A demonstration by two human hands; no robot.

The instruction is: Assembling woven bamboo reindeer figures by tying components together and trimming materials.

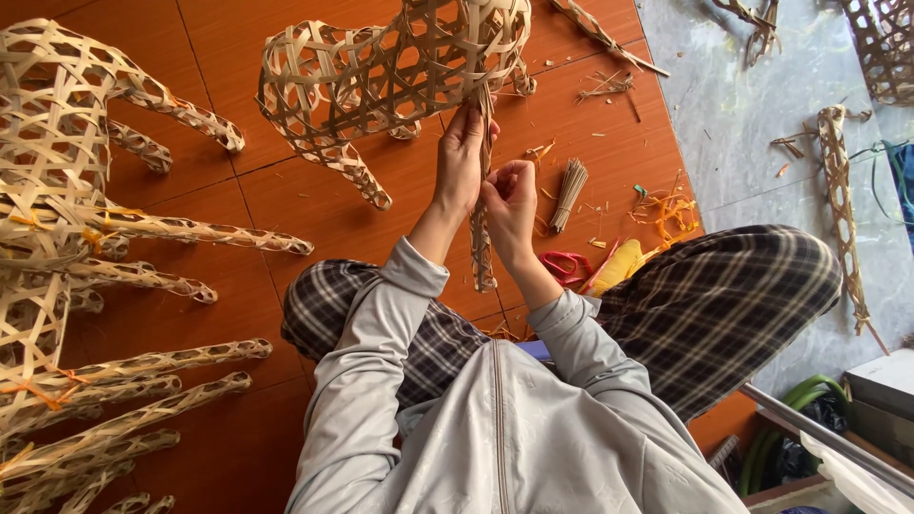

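A woven bamboo animal figure lies on the orange floor in front of me. One of its thin woven legs points toward my lap. My left hand grips that leg high up, close to the figure's body. My right hand is closed around the same leg a little lower, fingers pinching the strips. I sit cross-legged in checked trousers and a grey top.
Several finished woven figures with long legs crowd the left side. A bundle of thin sticks, red scissors, a yellow object and orange ties lie right of my hands. Woven pieces rest on the grey floor.
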